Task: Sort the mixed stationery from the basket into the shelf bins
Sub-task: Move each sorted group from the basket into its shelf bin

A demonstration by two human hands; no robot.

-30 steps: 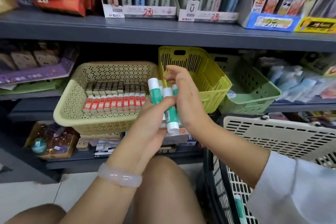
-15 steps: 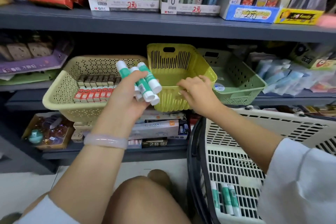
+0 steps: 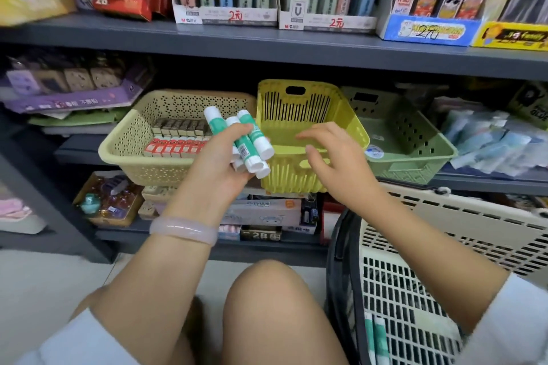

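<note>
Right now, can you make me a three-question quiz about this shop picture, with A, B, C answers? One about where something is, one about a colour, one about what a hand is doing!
1. Where are the red boxes?
A. in the beige bin
B. in the yellow-green bin
C. on the floor

2. What colour is the bracelet?
A. black
B. pale pink
C. blue

3. What is the left hand doing?
A. resting flat on the knee
B. gripping glue sticks
C. pointing upward

Answers:
1. A, they lie in rows inside the beige bin.
2. B, it looks pale pink on the left wrist.
3. B, its fingers curl around the green-and-white glue sticks; the right hand holds nothing.
</note>
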